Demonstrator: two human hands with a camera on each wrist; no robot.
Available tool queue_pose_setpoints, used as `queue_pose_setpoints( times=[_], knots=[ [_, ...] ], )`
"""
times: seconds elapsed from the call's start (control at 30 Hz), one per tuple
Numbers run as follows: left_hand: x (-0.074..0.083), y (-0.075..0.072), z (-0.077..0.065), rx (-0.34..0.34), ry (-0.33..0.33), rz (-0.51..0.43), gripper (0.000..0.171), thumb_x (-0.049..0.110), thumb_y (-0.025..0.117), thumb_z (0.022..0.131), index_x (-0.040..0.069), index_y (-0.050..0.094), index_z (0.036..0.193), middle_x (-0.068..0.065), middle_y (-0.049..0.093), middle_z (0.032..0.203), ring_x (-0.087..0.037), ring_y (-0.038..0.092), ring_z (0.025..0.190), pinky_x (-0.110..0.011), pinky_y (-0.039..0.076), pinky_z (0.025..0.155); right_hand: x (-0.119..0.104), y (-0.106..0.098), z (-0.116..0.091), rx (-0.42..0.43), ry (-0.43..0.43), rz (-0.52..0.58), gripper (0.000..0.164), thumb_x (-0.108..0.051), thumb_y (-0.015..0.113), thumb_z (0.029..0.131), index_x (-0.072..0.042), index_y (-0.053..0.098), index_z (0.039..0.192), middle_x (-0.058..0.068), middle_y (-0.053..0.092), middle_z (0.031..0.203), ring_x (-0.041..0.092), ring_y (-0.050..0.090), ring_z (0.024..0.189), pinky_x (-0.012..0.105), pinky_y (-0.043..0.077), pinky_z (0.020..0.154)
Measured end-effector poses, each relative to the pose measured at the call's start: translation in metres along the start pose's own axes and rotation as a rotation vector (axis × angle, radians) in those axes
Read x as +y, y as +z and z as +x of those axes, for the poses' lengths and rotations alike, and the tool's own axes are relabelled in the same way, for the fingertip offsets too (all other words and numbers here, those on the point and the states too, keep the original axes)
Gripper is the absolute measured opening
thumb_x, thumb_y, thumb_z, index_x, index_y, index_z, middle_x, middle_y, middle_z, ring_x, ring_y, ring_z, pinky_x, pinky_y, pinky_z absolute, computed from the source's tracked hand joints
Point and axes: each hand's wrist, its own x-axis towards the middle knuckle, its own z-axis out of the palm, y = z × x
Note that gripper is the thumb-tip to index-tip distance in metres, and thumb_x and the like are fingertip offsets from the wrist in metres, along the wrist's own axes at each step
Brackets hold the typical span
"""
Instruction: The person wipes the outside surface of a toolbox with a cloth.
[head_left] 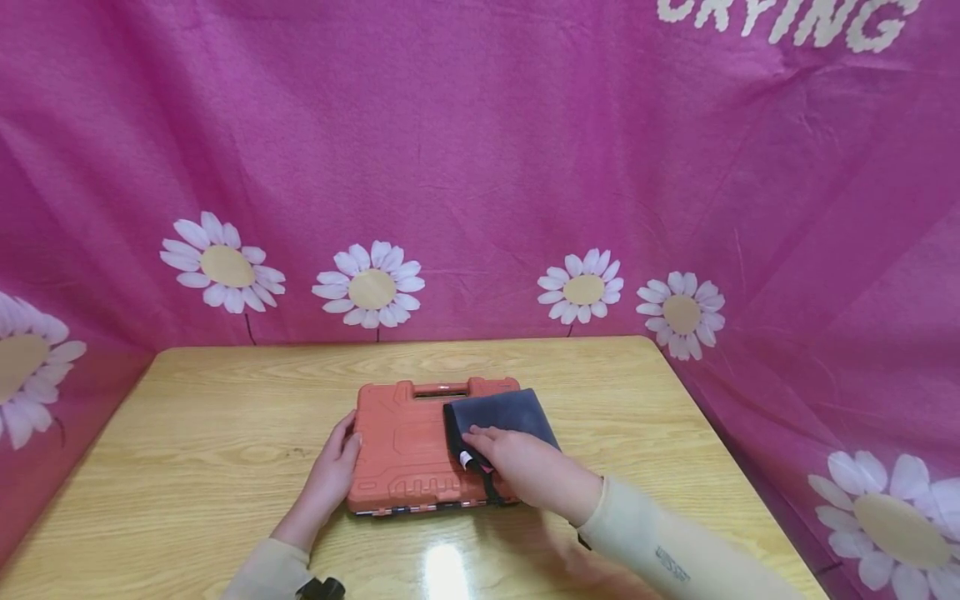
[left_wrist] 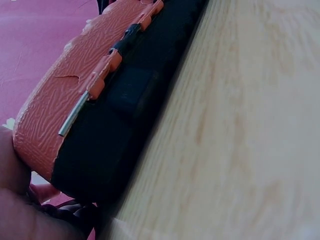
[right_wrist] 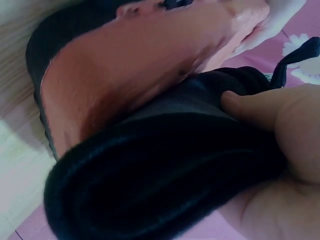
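Observation:
An orange hard plastic tool case point(head_left: 405, 442) with a black lower half lies closed on the wooden table, its handle at the far side and its hinge edge facing me. My left hand point(head_left: 333, 467) holds the case by its left side, the thumb by the lid's edge. On the right part of the lid lies a folded dark blue-grey cloth point(head_left: 510, 410) with a black border, a black loop and a small white tag. My right hand point(head_left: 532, 468) grips this cloth from above. The right wrist view shows the thumb on the cloth point(right_wrist: 150, 165), thickly folded in several layers.
The wooden table point(head_left: 225, 400) stretches around the case on all sides. A pink curtain point(head_left: 480, 167) printed with white daisies hangs close behind the table and along both sides.

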Motion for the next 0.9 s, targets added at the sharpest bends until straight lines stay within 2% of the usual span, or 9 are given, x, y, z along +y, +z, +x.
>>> queue_pose_setpoints(
  times=[0.13, 0.3, 0.4, 0.7, 0.9],
  knots=[
    [0.000, 0.000, 0.000, -0.003, 0.000, -0.001, 0.057, 0.023, 0.028, 0.114, 0.005, 0.012, 0.165, -0.024, 0.018, 0.169, -0.042, 0.012, 0.158, -0.060, 0.013, 0.127, -0.005, 0.002, -0.009, 0.015, -0.008, 0.024, 0.054, 0.001, 0.071, 0.093, -0.003, 0.056, 0.145, 0.016, 0.062, 0.144, 0.028, 0.063, 0.131, 0.038, 0.055, 0.105],
    [0.000, 0.000, 0.000, -0.004, 0.001, -0.004, 0.057, 0.023, 0.028, 0.114, 0.004, 0.012, 0.165, -0.025, 0.018, 0.169, -0.043, 0.012, 0.158, -0.060, 0.014, 0.127, -0.011, 0.005, -0.020, 0.072, -0.052, -0.001, 0.042, -0.002, 0.062, 0.100, -0.002, 0.058, 0.143, 0.016, 0.064, 0.141, 0.029, 0.065, 0.128, 0.038, 0.056, 0.104],
    [0.000, 0.000, 0.000, -0.001, 0.003, -0.004, 0.057, 0.023, 0.028, 0.114, 0.004, 0.012, 0.165, -0.025, 0.018, 0.169, -0.043, 0.012, 0.158, -0.060, 0.014, 0.127, -0.014, 0.007, -0.026, 0.079, -0.056, 0.004, 0.041, -0.004, 0.059, 0.102, -0.002, 0.058, 0.143, 0.015, 0.064, 0.142, 0.029, 0.065, 0.127, 0.039, 0.056, 0.104],
    [0.000, 0.000, 0.000, 0.005, 0.004, -0.003, 0.057, 0.023, 0.029, 0.114, 0.004, 0.014, 0.165, -0.025, 0.020, 0.169, -0.043, 0.013, 0.158, -0.060, 0.014, 0.127, -0.021, 0.005, -0.041, 0.095, -0.078, 0.006, 0.041, -0.003, 0.060, 0.101, -0.003, 0.059, 0.142, 0.014, 0.065, 0.140, 0.026, 0.066, 0.126, 0.036, 0.056, 0.103],
    [0.000, 0.000, 0.000, 0.014, 0.024, 0.001, 0.056, 0.022, 0.030, 0.114, 0.003, 0.016, 0.164, -0.026, 0.021, 0.168, -0.043, 0.015, 0.157, -0.060, 0.015, 0.127, -0.022, 0.006, -0.049, 0.084, -0.059, 0.065, 0.043, -0.002, 0.060, 0.101, -0.004, 0.058, 0.144, 0.014, 0.064, 0.142, 0.027, 0.064, 0.129, 0.037, 0.056, 0.104]
  ],
)
